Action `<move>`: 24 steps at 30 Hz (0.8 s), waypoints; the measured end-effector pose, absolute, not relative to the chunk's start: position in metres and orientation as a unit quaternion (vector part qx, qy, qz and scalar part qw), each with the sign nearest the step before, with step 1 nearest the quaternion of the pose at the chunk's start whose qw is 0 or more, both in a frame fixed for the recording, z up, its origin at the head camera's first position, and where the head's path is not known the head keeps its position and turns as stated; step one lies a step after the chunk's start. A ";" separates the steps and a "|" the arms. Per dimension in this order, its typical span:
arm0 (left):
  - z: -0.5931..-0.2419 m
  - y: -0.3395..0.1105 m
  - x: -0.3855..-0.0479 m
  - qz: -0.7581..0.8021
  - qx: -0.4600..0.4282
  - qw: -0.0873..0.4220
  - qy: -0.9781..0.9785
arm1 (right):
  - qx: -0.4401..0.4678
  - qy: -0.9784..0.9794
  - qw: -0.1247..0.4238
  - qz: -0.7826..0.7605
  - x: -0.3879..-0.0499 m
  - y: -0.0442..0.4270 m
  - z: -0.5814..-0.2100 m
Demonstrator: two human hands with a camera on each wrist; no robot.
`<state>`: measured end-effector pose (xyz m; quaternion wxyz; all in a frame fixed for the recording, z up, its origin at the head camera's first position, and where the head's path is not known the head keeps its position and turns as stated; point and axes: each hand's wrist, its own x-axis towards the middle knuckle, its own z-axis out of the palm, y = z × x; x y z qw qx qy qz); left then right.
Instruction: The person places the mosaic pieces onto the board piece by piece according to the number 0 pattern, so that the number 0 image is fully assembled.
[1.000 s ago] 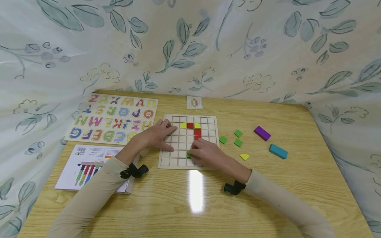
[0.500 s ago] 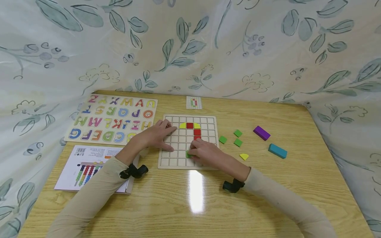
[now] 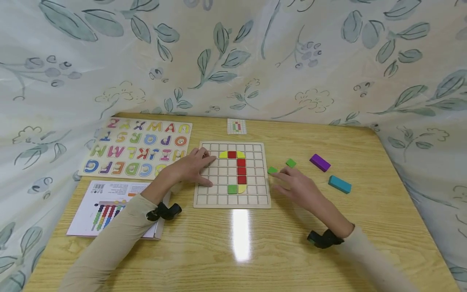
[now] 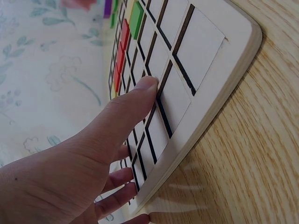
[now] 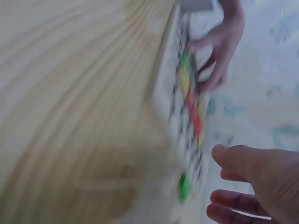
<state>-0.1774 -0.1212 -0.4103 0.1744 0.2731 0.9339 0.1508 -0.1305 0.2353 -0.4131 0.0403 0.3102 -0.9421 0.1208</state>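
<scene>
A wooden grid board (image 3: 219, 200) lies at the middle of the table. On it are red squares (image 3: 241, 171), yellow quarter-round pieces (image 3: 241, 189) and one green square (image 3: 232, 189). My left hand (image 3: 191, 166) rests on the board's left edge, thumb on the grid in the left wrist view. To the right of the board my right hand (image 3: 300, 188) is over the table, its fingers relaxed and apart, fingertips close to a loose green square (image 3: 272, 170). Another green square (image 3: 290, 162) lies just beyond it. The right wrist view is blurred and shows nothing between the fingers.
A small pattern card (image 3: 237, 126) lies behind the board. An alphabet board (image 3: 136, 142) and a white box (image 3: 82, 211) are at the left. A purple block (image 3: 320, 162) and a blue block (image 3: 339, 184) lie at the right. Patterned fabric hangs behind the table.
My right hand has left the green square on the board and moved right, over the loose pieces, uncovering a red square and a yellow piece. My left hand has stayed put.
</scene>
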 end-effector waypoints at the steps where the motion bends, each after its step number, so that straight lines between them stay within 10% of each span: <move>1: -0.410 -0.121 -0.177 0.151 0.273 0.175 0.934 | 0.295 -0.947 0.038 0.118 -0.130 0.247 -0.415; 24: -0.406 -0.119 -0.175 0.151 0.274 0.171 0.934 | 0.244 -0.964 -0.004 0.110 -0.123 0.304 -0.427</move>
